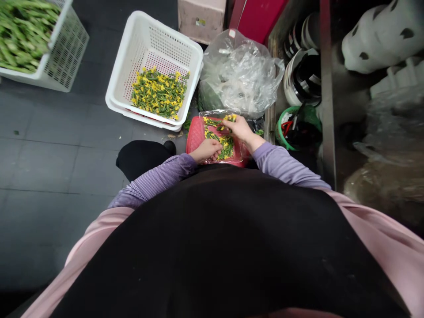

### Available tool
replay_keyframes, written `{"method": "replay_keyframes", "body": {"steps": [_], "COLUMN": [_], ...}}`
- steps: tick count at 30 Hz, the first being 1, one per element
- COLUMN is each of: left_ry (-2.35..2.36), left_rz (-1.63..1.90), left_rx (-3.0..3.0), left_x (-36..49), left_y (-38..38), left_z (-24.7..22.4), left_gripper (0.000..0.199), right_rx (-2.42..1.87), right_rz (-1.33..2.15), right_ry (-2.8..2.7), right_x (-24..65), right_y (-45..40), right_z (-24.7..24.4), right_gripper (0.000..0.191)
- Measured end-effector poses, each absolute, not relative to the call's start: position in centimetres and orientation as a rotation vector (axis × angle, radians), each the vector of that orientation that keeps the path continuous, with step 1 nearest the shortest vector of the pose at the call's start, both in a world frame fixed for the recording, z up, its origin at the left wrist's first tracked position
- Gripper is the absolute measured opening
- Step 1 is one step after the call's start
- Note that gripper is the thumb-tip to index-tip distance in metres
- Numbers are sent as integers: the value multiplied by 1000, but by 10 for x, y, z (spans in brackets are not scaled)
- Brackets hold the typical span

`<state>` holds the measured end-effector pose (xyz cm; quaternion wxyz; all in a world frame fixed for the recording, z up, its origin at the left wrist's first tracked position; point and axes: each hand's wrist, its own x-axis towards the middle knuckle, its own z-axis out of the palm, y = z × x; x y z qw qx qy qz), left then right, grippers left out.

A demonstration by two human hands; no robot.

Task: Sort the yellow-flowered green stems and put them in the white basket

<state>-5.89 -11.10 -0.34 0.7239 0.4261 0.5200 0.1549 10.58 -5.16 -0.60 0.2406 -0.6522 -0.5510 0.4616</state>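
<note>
Green stems with yellow flowers (225,149) lie in a clear plastic container (212,115) on a red stool (196,132) in front of me. My left hand (208,150) is at the container's near left part, its fingers curled together; whatever they hold, if anything, is too small to make out. Over the container's right side, my right hand (239,128) pinches some yellow-flowered stems between thumb and fingers. More of these flowering stems (159,93) lie in a white perforated basket (115,84) ahead to the left.
A crate (68,57) of green vegetables (24,35) stands at the far left. Clear plastic bags (243,73) and a cardboard box (201,20) are beyond the stool. On the right are a green basket (282,138), stacked containers (293,81) and a shelf edge (327,88).
</note>
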Motion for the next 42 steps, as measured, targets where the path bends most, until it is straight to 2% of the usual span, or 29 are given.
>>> {"method": "replay_keyframes", "body": {"steps": [2, 4, 8, 11, 16, 24, 30, 36, 42], "left_ry": [1175, 1217, 1214, 1088, 1004, 978, 968, 927, 888], "left_rz": [421, 525, 642, 622, 559, 518, 654, 653, 667], "left_rx": [931, 930, 951, 999, 1135, 1058, 771, 668, 598], "left_x": [-57, -56, -54, -54, -56, -60, -60, -59, -59], "left_y": [-110, -108, -105, -106, -107, -107, -107, -107, -106], "left_z": [-5, -5, -6, -5, -2, 2, -3, -4, -1], "left_gripper": [28, 26, 20, 9, 6, 27, 22, 19, 17], "right_rx": [-1619, -1467, -1283, -1206, -1144, -1181, -1268, -1362, -1367], "right_rz": [1696, 1971, 2135, 2145, 2146, 1958, 1771, 1591, 1578], "right_ry": [-1086, -782, -587, -645, -778, -916, -972, -965, -918], "right_x": [118, 128, 136, 135, 132, 126, 117, 106, 108], "right_y": [-61, -72, -92, -99, -100, -104, -107, -112, -115], "right_z": [6, 14, 12, 6, 0, -2, 1, 3, 0], "right_gripper": [20, 26, 33, 31, 33, 44, 54, 43, 43]}}
